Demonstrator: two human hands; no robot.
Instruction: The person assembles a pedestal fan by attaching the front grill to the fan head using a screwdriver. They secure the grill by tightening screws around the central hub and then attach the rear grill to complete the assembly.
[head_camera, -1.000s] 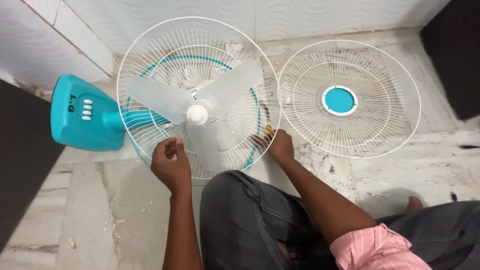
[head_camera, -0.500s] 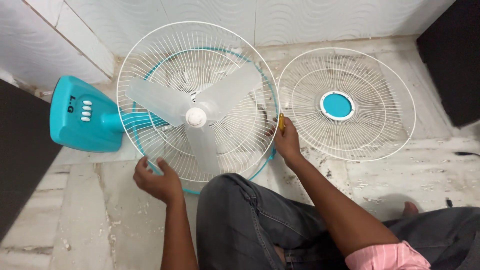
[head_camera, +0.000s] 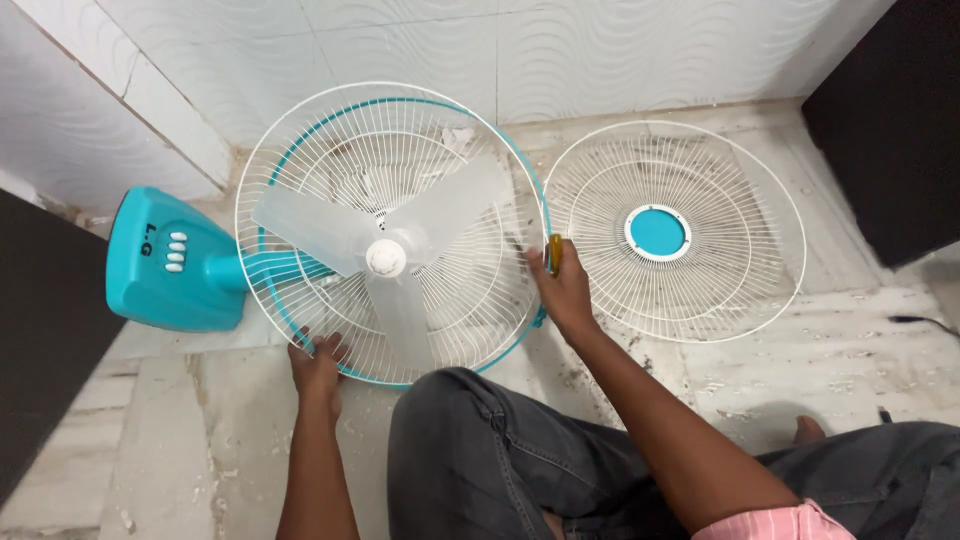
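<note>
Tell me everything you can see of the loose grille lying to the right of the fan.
The loose grille is a round white wire guard with thin radial spokes, a few concentric rings and a teal disc at its centre. It lies flat on the dirty marble floor by the wall, apart from the fan. No hand touches it; the right hand is just beside its left rim.

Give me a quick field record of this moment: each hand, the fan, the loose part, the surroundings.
left hand: grips the lower rim of the rear guard
right hand: at the guard's right rim, holding a yellow-handled tool
fan: lying on the floor, translucent blades exposed, teal ring around the guard
teal base: left of the guard, white buttons
front guard: detached, flat on the floor to the right, teal centre cap
surroundings: white tiled wall
</note>
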